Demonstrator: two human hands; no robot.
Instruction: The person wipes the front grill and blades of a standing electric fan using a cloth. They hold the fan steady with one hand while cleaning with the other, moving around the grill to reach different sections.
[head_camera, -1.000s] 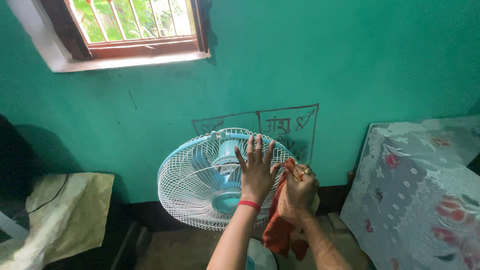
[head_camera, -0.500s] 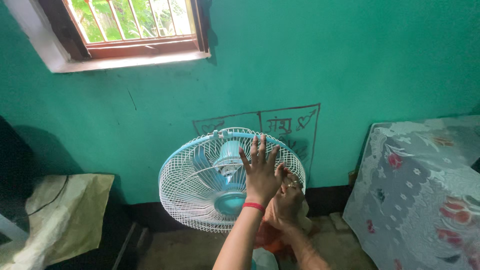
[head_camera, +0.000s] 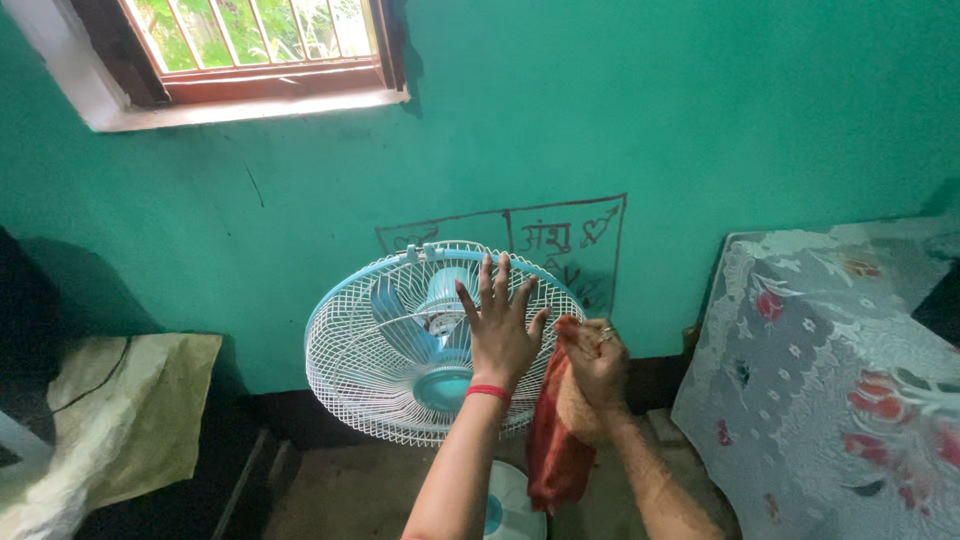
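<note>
Pedestal fan (head_camera: 400, 345) stands against the teal wall (head_camera: 700, 110), below and right of the window (head_camera: 250, 40). The round grille faces the camera, tilted slightly upward, with the blade axis pointing out from the wall toward the person. Pale blue blades and hub show behind the white wire guard, and the round base (head_camera: 510, 510) is partly visible on the floor.

Left hand (head_camera: 497, 330): fingers spread wide and flat, palm pressed on the right half of the grille, gripping nothing. There's a red band at the wrist.

Right hand (head_camera: 595, 365): fingers clenched around a bunched red-orange cloth (head_camera: 552, 440), at the grille's right rim. The rest of the cloth hangs down below the fist.

Room: floral-covered surface (head_camera: 840, 380) to the right, a cream cloth-covered object (head_camera: 120, 420) to the left, a dark skirting along the wall base, and a drawn box outline on the wall behind the fan.
</note>
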